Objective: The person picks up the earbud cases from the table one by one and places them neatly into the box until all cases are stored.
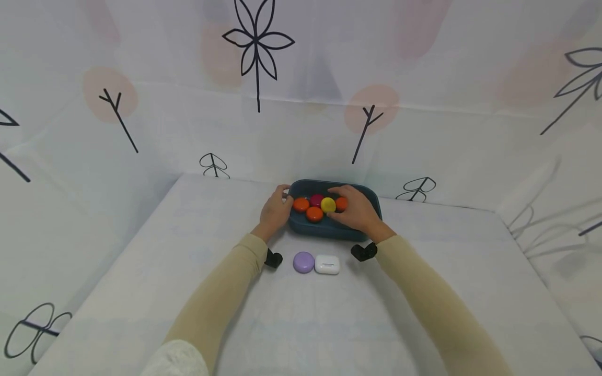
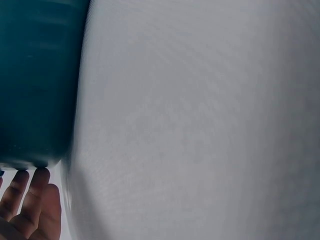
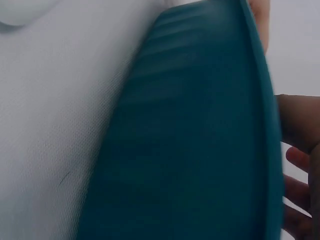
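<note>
A dark teal bin [image 1: 324, 230] stands near the back of the table, holding several round glossy pieces. Orange [image 1: 314, 214], magenta [image 1: 317, 200] and yellow [image 1: 328, 205] ones show inside. At the bin's left end is my left hand [image 1: 276, 211]; in the left wrist view its fingertips [image 2: 42, 172] touch the outer end wall. My right hand [image 1: 355, 209] reaches over the front rim into the bin. Its thumb lies at the near edge of the yellow piece, with the index finger apart beyond it. Another orange piece [image 1: 340, 203] is partly hidden under this hand.
In front of the bin, a round lilac piece [image 1: 303, 262] lies beside a white rounded case [image 1: 326, 265] on the white-covered table [image 1: 305, 324]. A patterned cloth backdrop [image 1: 301, 136] rises right behind the bin. Dark devices [image 1: 364, 253] are worn at both wrists.
</note>
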Motion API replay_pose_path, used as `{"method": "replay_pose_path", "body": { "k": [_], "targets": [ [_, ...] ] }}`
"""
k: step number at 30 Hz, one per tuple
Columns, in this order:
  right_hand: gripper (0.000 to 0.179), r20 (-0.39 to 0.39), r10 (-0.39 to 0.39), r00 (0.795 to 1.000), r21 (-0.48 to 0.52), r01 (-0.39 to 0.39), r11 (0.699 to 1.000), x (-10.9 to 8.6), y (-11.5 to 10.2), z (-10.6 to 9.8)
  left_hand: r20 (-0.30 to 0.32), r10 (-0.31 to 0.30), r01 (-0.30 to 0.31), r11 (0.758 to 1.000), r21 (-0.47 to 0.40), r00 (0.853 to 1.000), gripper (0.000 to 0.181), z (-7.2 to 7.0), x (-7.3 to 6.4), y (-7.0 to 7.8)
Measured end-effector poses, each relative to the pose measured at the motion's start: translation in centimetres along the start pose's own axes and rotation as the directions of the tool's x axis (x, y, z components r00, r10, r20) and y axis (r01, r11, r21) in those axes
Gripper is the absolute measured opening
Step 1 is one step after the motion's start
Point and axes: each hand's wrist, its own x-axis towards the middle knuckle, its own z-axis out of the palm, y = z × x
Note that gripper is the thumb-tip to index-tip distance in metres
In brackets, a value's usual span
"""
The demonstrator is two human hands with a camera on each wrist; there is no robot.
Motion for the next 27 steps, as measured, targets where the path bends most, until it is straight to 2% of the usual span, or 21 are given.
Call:
{"method": "replay_pose_path", "body": {
  "k": [7, 14, 27],
  "targets": [
    [0.065, 0.043, 0.033, 0.999, -0.007, -0.032, 0.999, 0.8, 0.4, 0.9, 0.004, -0.014, 0.014, 1.0, 0.005, 1.0, 0.042, -0.1, 0.0, 0.1],
    [0.064, 0.067, 0.048, 0.997, 0.009, -0.048, 0.999, 1.4, 0.7, 1.6, 0.023, -0.014, 0.015, 1.0, -0.016, 1.0, 0.044, -0.2, 0.1, -0.1],
    [0.056, 0.092, 0.052, 0.994, -0.016, -0.051, 0.999, 2.4, 1.1, 2.8, 0.015, -0.012, 0.012, 1.0, -0.009, 1.0, 0.043, -0.2, 0.1, 0.0]
  ]
}}
